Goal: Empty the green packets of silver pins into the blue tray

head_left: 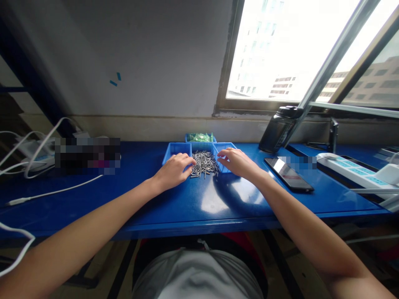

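A loose pile of small, slim grey metal pieces like screws or pins (204,163) lies between my hands; their exact kind is too small to tell. My left hand (176,171) is at the pile's left edge, fingers loosely bent and thumb apart, with nothing visible in it. On the right side, my right hand (237,162) reaches over a blue bin (225,146), its fingers apart and pointing at the pile. Another blue bin (177,148) stands behind my left hand. At the back, a third blue bin holds green plastic packaging (201,137).
The blue table (187,207) meets the wall behind the bins. To the right are a phone (289,174), a dark bottle (278,129) and a white power strip (355,170). White cables (62,191) and a blurred-out patch occupy the left.
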The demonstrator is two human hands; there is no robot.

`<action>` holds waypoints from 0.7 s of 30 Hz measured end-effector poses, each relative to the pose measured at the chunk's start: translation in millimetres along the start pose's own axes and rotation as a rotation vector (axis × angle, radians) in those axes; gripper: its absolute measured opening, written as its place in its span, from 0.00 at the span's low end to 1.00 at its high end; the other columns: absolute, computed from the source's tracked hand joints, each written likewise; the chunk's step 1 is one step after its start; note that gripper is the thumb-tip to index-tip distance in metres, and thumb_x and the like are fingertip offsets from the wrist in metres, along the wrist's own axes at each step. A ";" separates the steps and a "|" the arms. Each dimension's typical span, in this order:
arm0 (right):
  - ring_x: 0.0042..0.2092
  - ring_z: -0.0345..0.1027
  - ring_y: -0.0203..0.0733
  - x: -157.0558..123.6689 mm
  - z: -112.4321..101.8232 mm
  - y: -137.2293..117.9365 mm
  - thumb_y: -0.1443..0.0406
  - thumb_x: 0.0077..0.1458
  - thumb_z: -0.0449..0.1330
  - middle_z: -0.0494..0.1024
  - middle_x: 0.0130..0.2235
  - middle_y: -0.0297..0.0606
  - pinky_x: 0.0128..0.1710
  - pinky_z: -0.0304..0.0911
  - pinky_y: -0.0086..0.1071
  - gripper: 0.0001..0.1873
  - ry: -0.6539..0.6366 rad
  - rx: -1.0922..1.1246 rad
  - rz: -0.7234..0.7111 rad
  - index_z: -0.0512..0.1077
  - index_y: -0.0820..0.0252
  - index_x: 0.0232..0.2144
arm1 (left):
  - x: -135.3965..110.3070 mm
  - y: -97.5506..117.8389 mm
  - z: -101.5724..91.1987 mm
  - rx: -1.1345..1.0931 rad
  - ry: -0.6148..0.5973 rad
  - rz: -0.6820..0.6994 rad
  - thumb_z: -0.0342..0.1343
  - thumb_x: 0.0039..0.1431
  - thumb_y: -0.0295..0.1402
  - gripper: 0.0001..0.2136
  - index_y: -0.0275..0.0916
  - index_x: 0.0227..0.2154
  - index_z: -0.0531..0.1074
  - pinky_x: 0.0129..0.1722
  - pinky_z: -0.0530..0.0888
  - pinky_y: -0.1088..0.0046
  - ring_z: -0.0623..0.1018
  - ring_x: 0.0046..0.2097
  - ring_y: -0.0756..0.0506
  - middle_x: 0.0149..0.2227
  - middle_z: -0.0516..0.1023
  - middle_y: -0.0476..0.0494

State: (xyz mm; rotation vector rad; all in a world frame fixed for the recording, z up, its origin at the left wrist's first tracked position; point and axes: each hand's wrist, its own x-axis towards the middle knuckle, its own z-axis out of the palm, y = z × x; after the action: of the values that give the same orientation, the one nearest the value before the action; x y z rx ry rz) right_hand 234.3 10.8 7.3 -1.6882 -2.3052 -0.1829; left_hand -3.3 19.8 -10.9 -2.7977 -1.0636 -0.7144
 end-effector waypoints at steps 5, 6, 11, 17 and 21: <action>0.39 0.69 0.43 0.3 -0.7 0.2 0.62 0.58 0.51 0.75 0.40 0.43 0.41 0.61 0.33 0.14 -0.002 0.004 -0.006 0.73 0.60 0.42 | 0.7 -0.7 0.2 -0.001 -0.005 0.001 0.47 0.60 0.30 0.09 0.38 0.38 0.71 0.46 0.66 0.66 0.71 0.43 0.45 0.39 0.73 0.44; 0.39 0.69 0.43 0.2 -0.7 0.2 0.62 0.58 0.51 0.75 0.40 0.43 0.41 0.61 0.33 0.14 -0.002 0.005 -0.005 0.73 0.60 0.42 | 0.9 -1.0 0.5 -0.001 -0.004 0.003 0.47 0.60 0.30 0.09 0.38 0.38 0.71 0.46 0.66 0.66 0.71 0.43 0.45 0.39 0.73 0.44; 0.40 0.69 0.44 -1.1 0.7 -1.1 0.62 0.58 0.51 0.75 0.40 0.43 0.42 0.61 0.35 0.14 0.011 -0.003 0.000 0.73 0.59 0.42 | 1.8 -3.2 2.1 -0.010 0.000 0.012 0.47 0.59 0.30 0.09 0.38 0.38 0.71 0.47 0.66 0.66 0.70 0.43 0.45 0.39 0.73 0.44; 0.42 0.66 0.43 -3.8 -3.7 -11.4 0.65 0.57 0.52 0.74 0.41 0.44 0.44 0.60 0.35 0.13 0.253 0.045 -0.113 0.73 0.60 0.41 | 0.8 -2.0 1.7 -0.016 0.000 -0.006 0.46 0.59 0.30 0.10 0.38 0.39 0.71 0.47 0.66 0.65 0.70 0.44 0.44 0.39 0.73 0.43; 0.33 0.66 0.36 -8.1 -3.5 -25.1 0.66 0.58 0.51 0.75 0.34 0.39 0.35 0.59 0.28 0.11 0.118 0.197 -0.304 0.73 0.61 0.38 | -1.4 1.5 -1.7 0.050 0.046 -0.017 0.47 0.59 0.32 0.11 0.38 0.42 0.69 0.46 0.66 0.64 0.70 0.44 0.43 0.40 0.73 0.43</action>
State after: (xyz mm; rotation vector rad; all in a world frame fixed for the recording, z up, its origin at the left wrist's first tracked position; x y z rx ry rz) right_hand 213.3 -5.3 9.8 -1.1972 -2.3904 -0.1078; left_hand -3.9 17.4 -9.8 -2.7198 -1.0829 -0.7394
